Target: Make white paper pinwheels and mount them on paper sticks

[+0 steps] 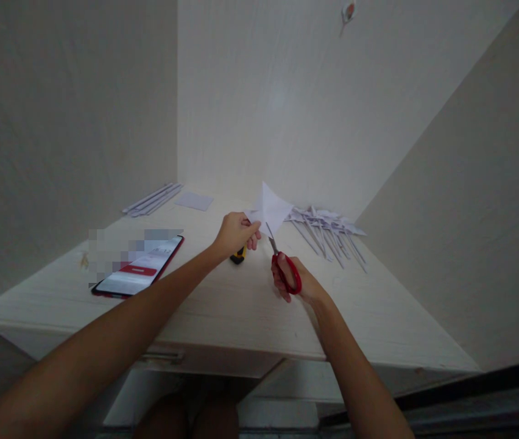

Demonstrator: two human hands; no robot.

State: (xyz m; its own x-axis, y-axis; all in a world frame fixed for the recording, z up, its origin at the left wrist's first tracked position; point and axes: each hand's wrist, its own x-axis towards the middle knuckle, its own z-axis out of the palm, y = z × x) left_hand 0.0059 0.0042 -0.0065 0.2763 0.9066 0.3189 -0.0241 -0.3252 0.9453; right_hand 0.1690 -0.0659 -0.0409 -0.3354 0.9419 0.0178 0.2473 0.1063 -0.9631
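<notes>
My left hand [237, 233] pinches a white piece of paper [274, 207] by its near left side and holds it above the table. The paper looks creased, with a pointed corner standing up. My right hand [293, 277] grips a pair of scissors [292, 274] with red handles, fingers through the loops. The scissor blades point up and away and meet the paper's lower edge; whether they are cutting into it I cannot tell. Below my left hand a yellow and black tool [238, 256] lies on the table, mostly covered.
Several paper pinwheel-like shapes on sticks [328, 228] lie in a pile at the back right. Rolled paper sticks [153, 200] and a flat paper square [194, 200] rest at the back left. A phone [138, 271] lies at left. Walls enclose the white table [223, 317].
</notes>
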